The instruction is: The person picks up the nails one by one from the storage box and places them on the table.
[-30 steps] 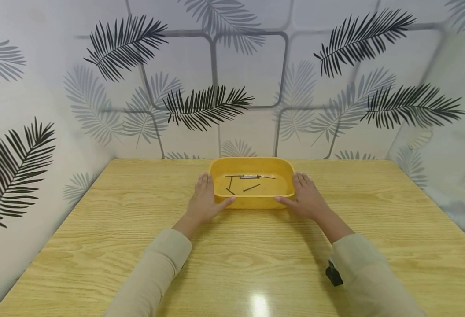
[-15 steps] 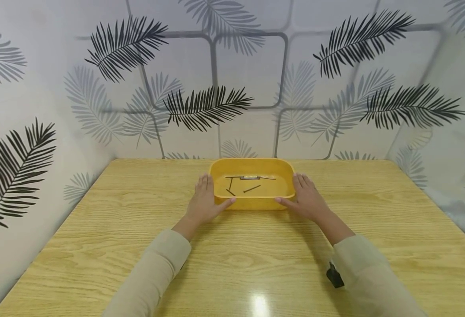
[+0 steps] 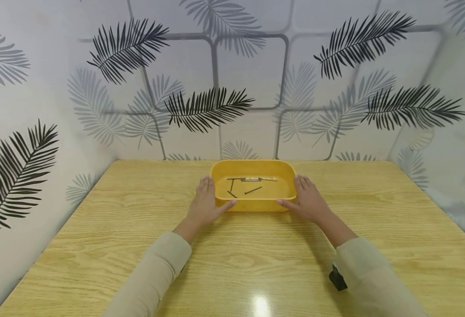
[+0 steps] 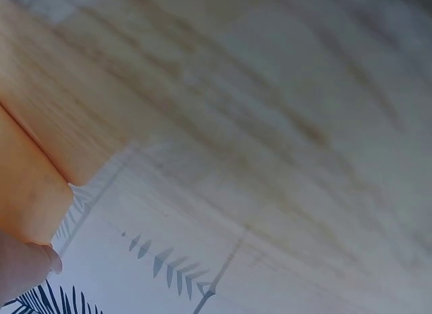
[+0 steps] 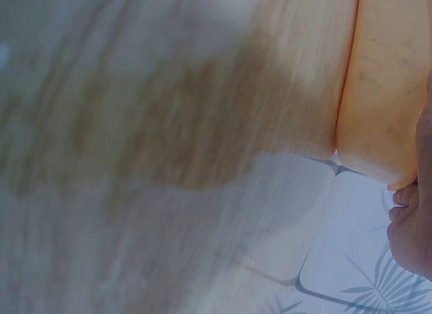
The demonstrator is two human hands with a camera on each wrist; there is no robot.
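A yellow plastic tub (image 3: 254, 205) with rounded corners stands at the far side of the table. Several thin metal nails (image 3: 253, 190) lie scattered on its floor. My left hand (image 3: 206, 203) holds the tub's left end, fingers along the side and thumb on the front wall just under the rim. At the opposite end, my right hand (image 3: 308, 200) grips in the same manner. Part of the tub wall (image 4: 30, 179) and a fingertip show in the left wrist view. The right wrist view has the tub's side (image 5: 381, 91) with curled fingers (image 5: 412, 226) at the rim.
The wood-grain table (image 3: 232, 259) reaches back to a leaf-patterned wall (image 3: 248, 127), close behind the tub. A small black object (image 3: 337, 278) lies by the right sleeve, partly hidden. Patterned walls also flank both sides.
The whole head view has shifted slightly downward in frame. Both hands keep their places on the tub, and the nails lie as before.
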